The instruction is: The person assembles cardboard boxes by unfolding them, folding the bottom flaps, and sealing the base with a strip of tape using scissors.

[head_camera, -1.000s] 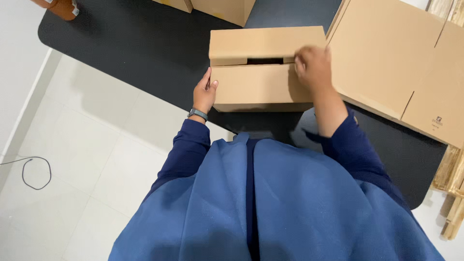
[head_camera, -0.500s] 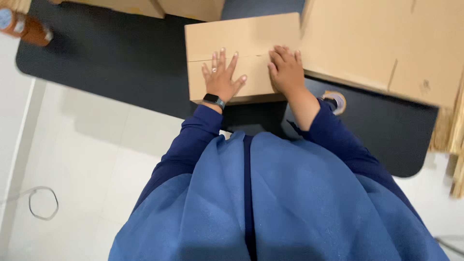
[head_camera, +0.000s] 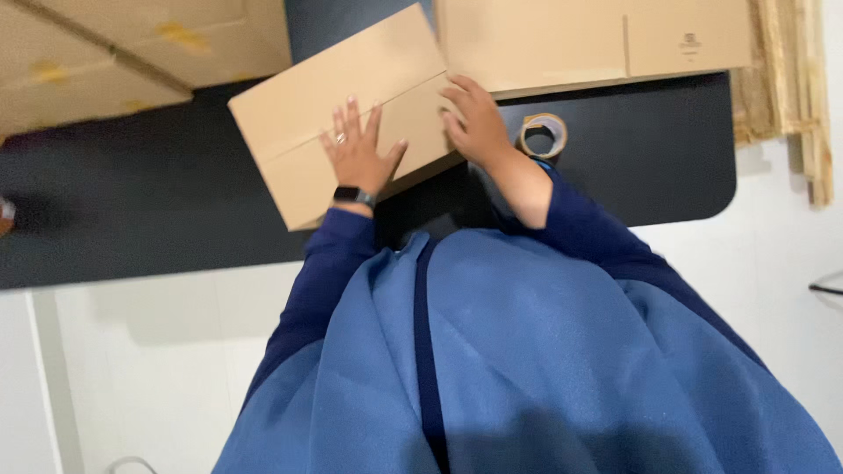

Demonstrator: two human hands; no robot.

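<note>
A packing or dispatch workspace, seen from above. A black tabletop [head_camera: 158, 219] with rounded corners carries a closed corrugated cardboard box [head_camera: 351, 96] lying at an angle, flattened cardboard sheets [head_camera: 597, 39] at the far right, and further cartons [head_camera: 132, 53] at the far left. A roll of brown packing tape [head_camera: 543, 134] lies on the tabletop just beside the box. More cardboard, seen edge-on, stands stacked along the right-hand side [head_camera: 786, 70]. The floor [head_camera: 176, 351] is pale and plain, as in a stockroom or small warehouse.
</note>
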